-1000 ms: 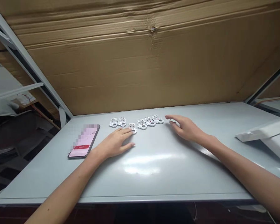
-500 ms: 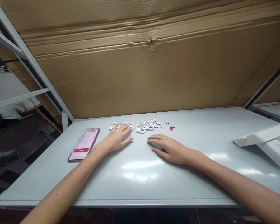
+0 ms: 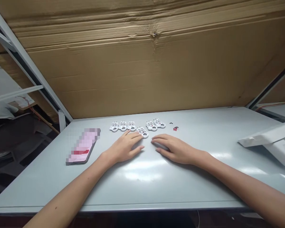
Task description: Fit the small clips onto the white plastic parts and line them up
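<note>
Several small white plastic pieces with ring holes and red dots lie in a row near the far side of the pale grey table. My left hand lies flat, fingers stretched, with its fingertips on one white piece that sits nearer me than the row. Three pieces lie to its left and two pieces to its right. My right hand rests flat on the table, fingers out, holding nothing. A tiny red bit and a small black bit lie right of the row.
A phone with a lit pink screen lies at the left of the table. A big sheet of brown cardboard stands behind the table. White foam or plastic parts lie at the right edge. Metal shelf rails rise at the left.
My left hand moved right from the left pieces onto one piece and drew it toward me, out of the row. My right hand came back from the right end and lies flat.
</note>
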A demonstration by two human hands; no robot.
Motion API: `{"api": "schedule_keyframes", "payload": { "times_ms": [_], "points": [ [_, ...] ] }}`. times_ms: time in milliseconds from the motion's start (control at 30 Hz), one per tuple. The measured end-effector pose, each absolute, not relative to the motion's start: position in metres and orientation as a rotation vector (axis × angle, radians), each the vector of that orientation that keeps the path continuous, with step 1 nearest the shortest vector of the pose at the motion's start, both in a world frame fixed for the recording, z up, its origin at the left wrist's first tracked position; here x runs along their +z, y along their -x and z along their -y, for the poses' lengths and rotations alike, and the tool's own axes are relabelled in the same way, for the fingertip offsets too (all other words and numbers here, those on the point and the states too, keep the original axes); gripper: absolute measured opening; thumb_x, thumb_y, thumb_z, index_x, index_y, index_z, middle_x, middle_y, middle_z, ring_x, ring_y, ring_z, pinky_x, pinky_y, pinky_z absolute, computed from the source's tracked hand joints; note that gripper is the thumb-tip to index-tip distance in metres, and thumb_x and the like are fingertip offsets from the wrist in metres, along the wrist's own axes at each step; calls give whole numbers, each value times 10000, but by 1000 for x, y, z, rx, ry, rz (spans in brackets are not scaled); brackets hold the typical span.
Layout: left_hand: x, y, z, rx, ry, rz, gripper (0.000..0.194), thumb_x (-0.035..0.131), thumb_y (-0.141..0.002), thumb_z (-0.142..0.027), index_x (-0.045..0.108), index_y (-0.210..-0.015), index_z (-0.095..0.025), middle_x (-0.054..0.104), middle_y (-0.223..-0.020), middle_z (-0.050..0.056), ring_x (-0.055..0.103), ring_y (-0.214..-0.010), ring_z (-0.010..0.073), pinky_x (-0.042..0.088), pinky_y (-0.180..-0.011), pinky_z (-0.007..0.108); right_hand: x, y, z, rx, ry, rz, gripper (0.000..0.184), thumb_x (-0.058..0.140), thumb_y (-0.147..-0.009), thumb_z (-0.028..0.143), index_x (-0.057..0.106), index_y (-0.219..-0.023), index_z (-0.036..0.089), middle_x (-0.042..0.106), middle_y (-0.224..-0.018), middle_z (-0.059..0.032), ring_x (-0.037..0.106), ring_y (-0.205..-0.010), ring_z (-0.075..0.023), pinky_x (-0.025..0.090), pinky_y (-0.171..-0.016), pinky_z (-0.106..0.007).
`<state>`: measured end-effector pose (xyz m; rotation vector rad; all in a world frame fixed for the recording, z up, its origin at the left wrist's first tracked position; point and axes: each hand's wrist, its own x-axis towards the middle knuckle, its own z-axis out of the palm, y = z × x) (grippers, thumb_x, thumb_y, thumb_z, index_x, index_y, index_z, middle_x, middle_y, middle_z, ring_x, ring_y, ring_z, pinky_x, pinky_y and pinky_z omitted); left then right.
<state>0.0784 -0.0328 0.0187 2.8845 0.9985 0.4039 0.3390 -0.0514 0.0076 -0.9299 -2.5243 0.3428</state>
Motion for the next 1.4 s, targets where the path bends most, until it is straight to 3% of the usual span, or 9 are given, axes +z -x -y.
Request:
{"api": "schedule_keyframes", "payload": {
  "times_ms": [133,333,533,667,833,1000,1233,1400],
  "points": [
    [25,-82,43,442,-2904,-844,287,472,-998,-335,612,-1198,-184,656,-1236,97,597,-1157,249,375,-1083,429,3,-340,47,281,968,2429,336,471,-965,297,604,-1261,214,652,-1232,-140,613,-1120,-289,520,-941,-483],
    [23,-87,48,545,-2887,-643,257,516,-960,-271,649,-1160,-182,688,-1179,97,625,-1118,241,445,-1027,405,-4,-342,43,252,936,2367,304,505,-947,257,624,-1227,247,643,-1225,-121,598,-1154,-287,524,-955,-488],
    [18,-83,44,598,-2893,-779,303,556,-942,-313,666,-1190,-178,572,-1363,151,533,-1261,293,433,-1051,442,-7,-340,43,306,898,2425,370,464,-958,195,598,-1296,266,594,-1342,-111,547,-1247,-276,487,-1014,-482],
    [20,-83,45,528,-2886,-728,312,559,-948,-328,674,-1195,-176,533,-1408,160,529,-1272,299,432,-1053,438,-6,-340,44,312,883,2404,329,479,-945,183,649,-1218,251,622,-1300,-113,573,-1207,-270,502,-989,-473],
    [24,-87,50,505,-2848,-623,295,561,-946,-294,675,-1200,-196,532,-1417,139,524,-1285,278,424,-1072,432,-3,-340,44,339,873,2346,213,522,-942,242,714,-1034,248,687,-1122,-93,637,-1069,-252,542,-909,-439],
    [23,-89,51,512,-2836,-601,305,562,-945,-284,675,-1206,-176,529,-1415,159,521,-1290,289,426,-1074,424,-3,-339,45,268,837,2351,210,513,-947,233,717,-999,242,696,-1089,-104,658,-985,-245,559,-818,-407],
    [18,-91,51,577,-2871,-640,282,514,-978,-294,686,-1179,-199,562,-1381,132,559,-1240,284,451,-1041,416,-6,-334,45,24,798,2370,256,431,-971,192,685,-983,224,730,-1067,-119,681,-964,-270,542,-821,-453],
    [18,-91,50,565,-2914,-656,266,512,-977,-272,692,-1157,-195,575,-1366,137,540,-1259,281,441,-1050,434,2,-335,47,191,938,2109,242,443,-977,260,682,-964,222,748,-1005,-99,700,-918,-264,555,-806,-444]
  ]
}}
